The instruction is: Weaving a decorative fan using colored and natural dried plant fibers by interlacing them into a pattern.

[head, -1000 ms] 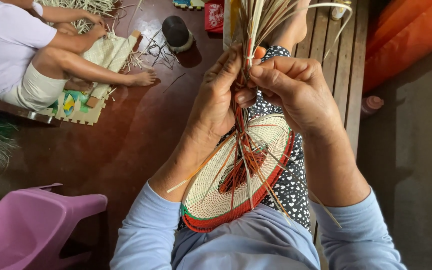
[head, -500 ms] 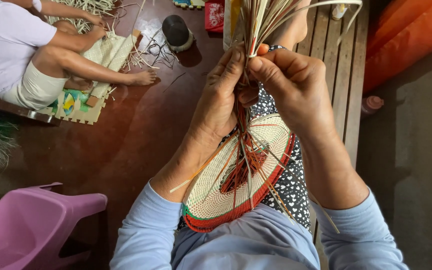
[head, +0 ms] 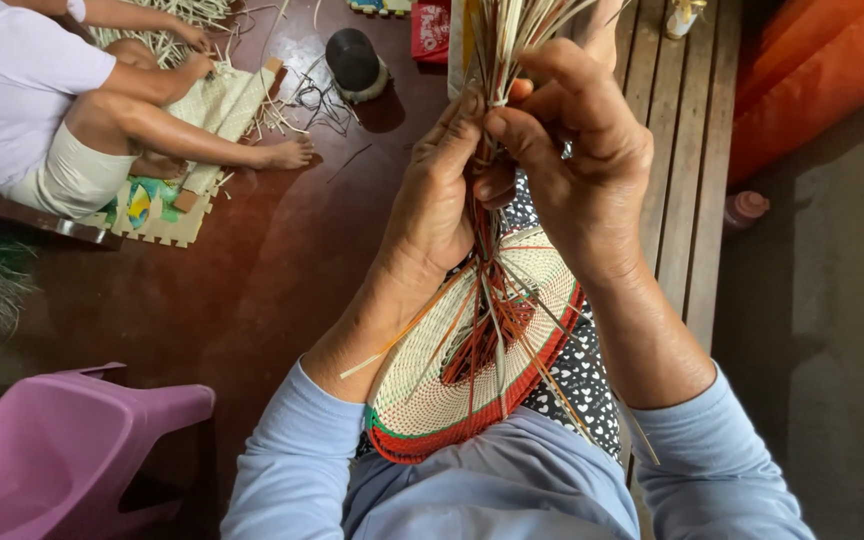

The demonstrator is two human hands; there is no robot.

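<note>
— woven disc [head: 452,395], where is it?
— on the person's lap, near the bottom middle of the view, tilted up toward the hands. it is pale straw in colour with a green ring and a red rim at its near edge.
— and the loose strands?
— a bundle of strips [head: 497,60], pale and reddish, rises from the disc's middle and runs up between both hands toward the far edge.
— what do the hands do?
— left hand [head: 442,195] is closed around the bundle from the left, fingers pinching it. right hand [head: 577,165] grips the same bundle from the right, fingertips pressed to the strips just beside the left fingers. both are clenched on the strips.
— around them?
— a wooden bench [head: 687,130] lies under and to the right. an orange cushion [head: 812,70] sits far right. a small bottle [head: 745,208] lies on the floor beside the bench. a purple plastic chair [head: 62,450] stands near left. far left, another person [head: 42,110] sits on a woven mat [head: 212,110], hands in loose straw. a dark cap [head: 354,62] lies on the floor beyond the hands.
</note>
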